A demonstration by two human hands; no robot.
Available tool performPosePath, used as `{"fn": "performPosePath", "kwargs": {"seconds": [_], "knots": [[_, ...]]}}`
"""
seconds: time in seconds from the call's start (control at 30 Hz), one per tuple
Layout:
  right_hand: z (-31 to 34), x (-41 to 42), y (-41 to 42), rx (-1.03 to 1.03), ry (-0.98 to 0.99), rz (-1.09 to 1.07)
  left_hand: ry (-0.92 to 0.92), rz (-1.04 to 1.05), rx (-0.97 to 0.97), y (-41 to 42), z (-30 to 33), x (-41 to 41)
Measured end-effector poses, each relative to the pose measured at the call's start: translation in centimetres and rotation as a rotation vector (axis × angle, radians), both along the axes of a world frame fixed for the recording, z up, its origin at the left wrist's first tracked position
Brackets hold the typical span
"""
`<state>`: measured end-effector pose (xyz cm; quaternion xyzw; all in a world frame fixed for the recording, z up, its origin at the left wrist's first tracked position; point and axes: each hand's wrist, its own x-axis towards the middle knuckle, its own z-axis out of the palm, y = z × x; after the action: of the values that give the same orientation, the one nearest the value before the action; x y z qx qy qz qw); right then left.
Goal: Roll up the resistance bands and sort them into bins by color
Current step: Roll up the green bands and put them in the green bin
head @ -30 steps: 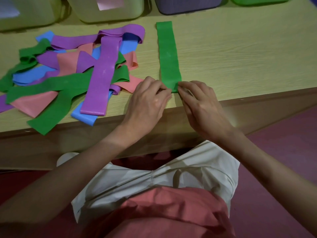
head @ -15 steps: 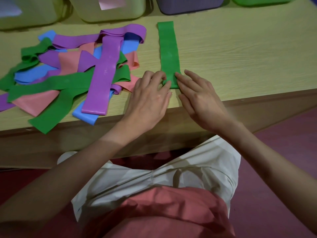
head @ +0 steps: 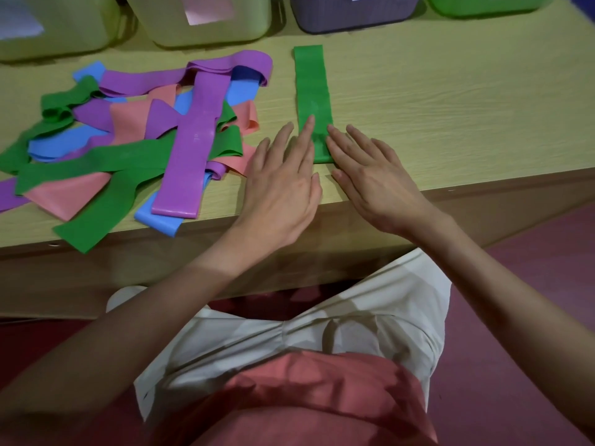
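At the table's (head: 450,101) near edge, your left hand (head: 283,188) and right hand (head: 373,178) lie flat with straight fingers on the near end of the green band (head: 312,88), right of the band pile (head: 145,133), bins (head: 354,11) beyond.
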<state>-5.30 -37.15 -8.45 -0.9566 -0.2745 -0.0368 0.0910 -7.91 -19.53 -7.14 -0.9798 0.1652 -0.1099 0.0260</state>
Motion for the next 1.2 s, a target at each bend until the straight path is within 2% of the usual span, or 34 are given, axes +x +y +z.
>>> {"fn": "performPosePath", "kwargs": {"seconds": [0.3, 0.5, 0.57, 0.73, 0.9, 1.07, 1.2], "knots": [[0.1, 0.5, 0.6, 0.033, 0.022, -0.032, 0.073, 0.086, 0.010, -1.1, 0.2, 0.4], [-0.1, 0.9, 0.6, 0.433, -0.150, -0.068, 0.103, 0.094, 0.007, -1.2, 0.6, 0.7], [0.1, 1.4, 0.5, 0.484, -0.149, -0.088, 0.112, 0.093, 0.006, -1.1, 0.6, 0.7], [0.5, 2.4, 0.6, 0.448, -0.165, -0.023, 0.119, 0.083, -0.007, -1.0, 0.3, 0.8], [0.4, 2.8, 0.6, 0.390, -0.220, 0.018, 0.124, 0.039, -0.129, -0.2, -0.2, 1.2], [0.4, 2.8, 1.0, 0.359, -0.257, -0.004, -0.068, -0.012, -0.295, 0.2, -0.3, 0.2], [0.5, 2.7, 1.3, 0.353, -0.294, -0.033, -0.136, -0.052, -0.268, 0.3, -0.6, -0.2]]}}
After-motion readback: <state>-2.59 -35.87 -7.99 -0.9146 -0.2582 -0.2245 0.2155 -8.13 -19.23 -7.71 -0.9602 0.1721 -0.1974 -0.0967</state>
